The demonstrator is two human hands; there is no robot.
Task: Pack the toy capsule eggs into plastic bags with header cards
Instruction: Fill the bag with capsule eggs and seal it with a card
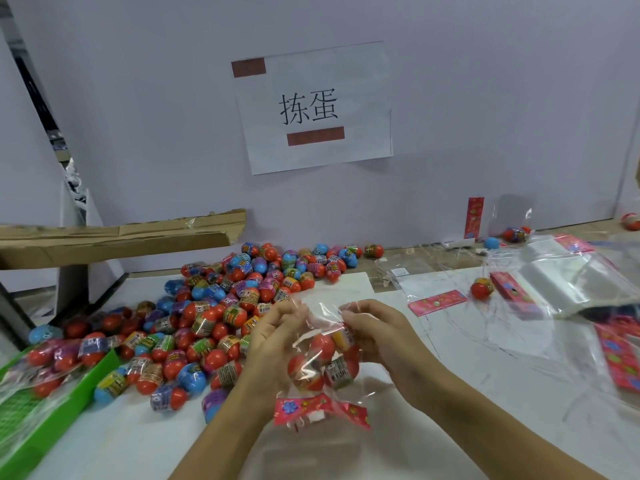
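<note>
pinching the open top edge of a clear plastic bag with both hands, seen from the head camera: left hand with fingertips curled onto the film at its side of the mouth, right hand doing the same opposite. hanging between the palms, several red-bottomed toy capsule eggs already inside the film, with a pink flower-printed header card dangling at the lower end, nearest the wrists.

likely trouble from here: thin, slippery film held only by fingertip pinches, so a loosened grip on either side could let the mouth gape and tip eggs out; tilting the bag toward the card end could also crumple the folded card. reaching for another egg means freeing one hand, leaving the load on a single pinch.

room and edges: heaped just beyond and outward of the left hand, a large loose pile of red, blue and purple capsule eggs, near enough to be nudged and set rolling. farther outward of the left forearm, a green plastic tray holding more. open white tabletop under and beside the right forearm. well beyond the right hand, a stack of clear empty bags, spare pink header cards and a stray red egg.
</note>
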